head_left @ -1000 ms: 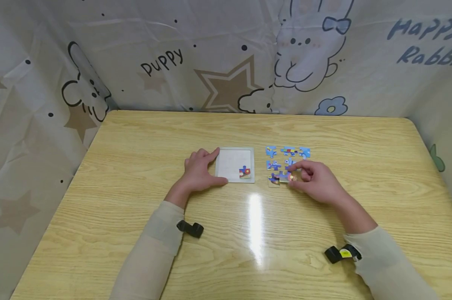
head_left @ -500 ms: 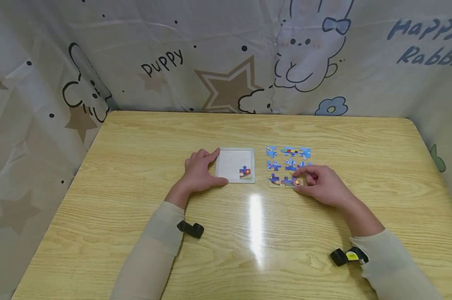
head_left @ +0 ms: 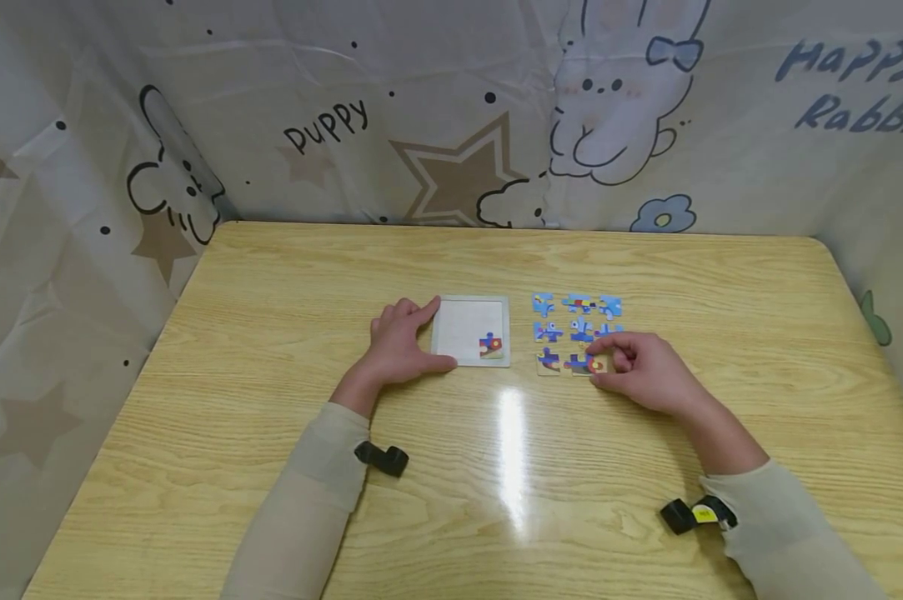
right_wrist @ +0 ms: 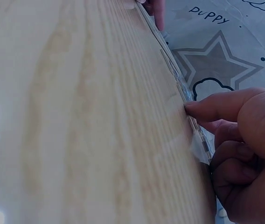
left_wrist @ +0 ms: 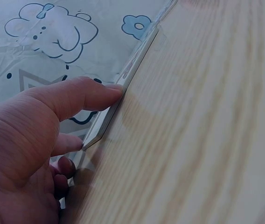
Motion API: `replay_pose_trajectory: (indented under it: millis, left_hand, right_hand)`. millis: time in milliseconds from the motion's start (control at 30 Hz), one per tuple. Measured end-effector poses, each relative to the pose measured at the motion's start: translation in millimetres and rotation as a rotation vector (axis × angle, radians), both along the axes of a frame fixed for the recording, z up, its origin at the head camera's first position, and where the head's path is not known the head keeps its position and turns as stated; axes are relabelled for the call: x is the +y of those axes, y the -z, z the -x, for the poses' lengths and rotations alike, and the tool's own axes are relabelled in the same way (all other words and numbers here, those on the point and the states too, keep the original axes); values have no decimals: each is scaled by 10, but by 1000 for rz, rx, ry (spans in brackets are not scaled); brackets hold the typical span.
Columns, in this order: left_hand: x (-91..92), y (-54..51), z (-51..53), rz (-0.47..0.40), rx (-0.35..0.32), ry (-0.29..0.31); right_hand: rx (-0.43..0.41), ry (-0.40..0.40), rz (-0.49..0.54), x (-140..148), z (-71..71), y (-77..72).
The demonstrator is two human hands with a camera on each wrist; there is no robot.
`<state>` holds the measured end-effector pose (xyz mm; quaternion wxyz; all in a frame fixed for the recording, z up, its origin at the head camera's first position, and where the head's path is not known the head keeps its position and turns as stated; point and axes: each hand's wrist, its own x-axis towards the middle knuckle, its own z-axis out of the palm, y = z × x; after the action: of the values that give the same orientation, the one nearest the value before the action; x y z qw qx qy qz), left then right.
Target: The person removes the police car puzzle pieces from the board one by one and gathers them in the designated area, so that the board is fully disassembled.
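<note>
My left hand (head_left: 398,342) holds the left side of a shallow white puzzle tray (head_left: 457,321), with the thumb on its near edge and the forefinger at its far left corner. Inside the tray's near right corner lies one puzzle piece (head_left: 490,346), red and blue. To the right, thumb and forefinger of my right hand (head_left: 642,371) pinch a blue and red puzzle piece (head_left: 582,364) at table level, in the nearest row of loose pieces. The fingers cover its right part. Both wrist views show the table nearly edge-on, with the thumb (left_wrist: 107,95) on the tray's rim.
Several other loose puzzle pieces lie in rough rows right of the tray, among them a far left piece (head_left: 543,303) and a near left piece (head_left: 548,361). A wooden table (head_left: 286,292) spreads around them. A printed curtain (head_left: 436,100) hangs behind it.
My right hand has shifted a little right and toward me, bringing the pinched piece from beside the near left piece to a spot farther right. The left hand and tray have stayed put.
</note>
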<state>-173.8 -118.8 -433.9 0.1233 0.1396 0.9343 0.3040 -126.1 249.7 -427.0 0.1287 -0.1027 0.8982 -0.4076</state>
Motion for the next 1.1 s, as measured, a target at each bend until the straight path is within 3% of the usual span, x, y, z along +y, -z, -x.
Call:
replay_pose_trajectory:
  millis: [200, 400, 767, 1100]
  left_hand:
    - [-5, 4, 9, -9, 2, -3]
    - [-3, 9, 21, -7, 2, 0]
    - [5, 4, 17, -6, -13, -3]
    - [-2, 3, 10, -3, -19, -6]
  right_hand:
    - [73, 12, 33, -69, 27, -19]
    - [116, 41, 70, -317, 110, -51]
    - [76, -31, 110, -825, 270, -33]
    - [33, -61, 106, -1079, 363, 27]
